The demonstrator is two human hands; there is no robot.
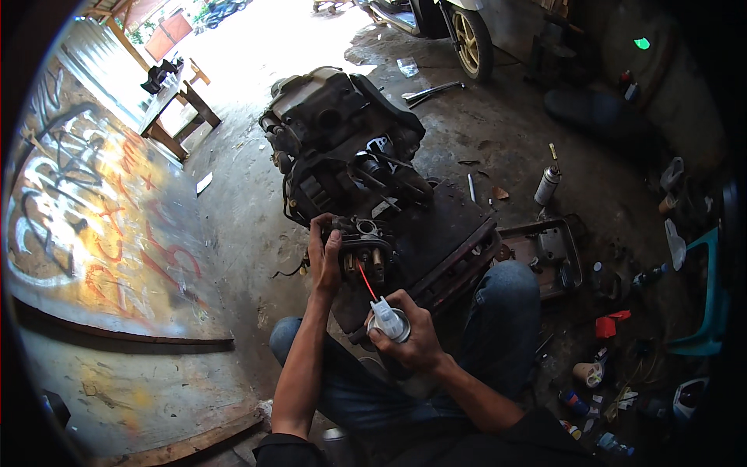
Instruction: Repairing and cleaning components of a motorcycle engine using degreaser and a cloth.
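Note:
My left hand (325,257) grips a dark metal carburetor (366,241) with brass-coloured parts on its underside, held over the near end of a dark low bench (436,241). My right hand (405,335) is wrapped round an aerosol can (389,321) with a white nozzle top. Its thin red straw (366,280) reaches up to the underside of the carburetor. Beyond my hands lies a large dark scooter engine assembly (334,117).
A metal tray (569,257) with parts and an upright spray can (547,187) are at the right, near scattered bottles and a teal plastic chair (704,272). A painted board wall (109,226) stands left, a wooden table (175,97) back left, and a motorbike wheel (471,43) behind.

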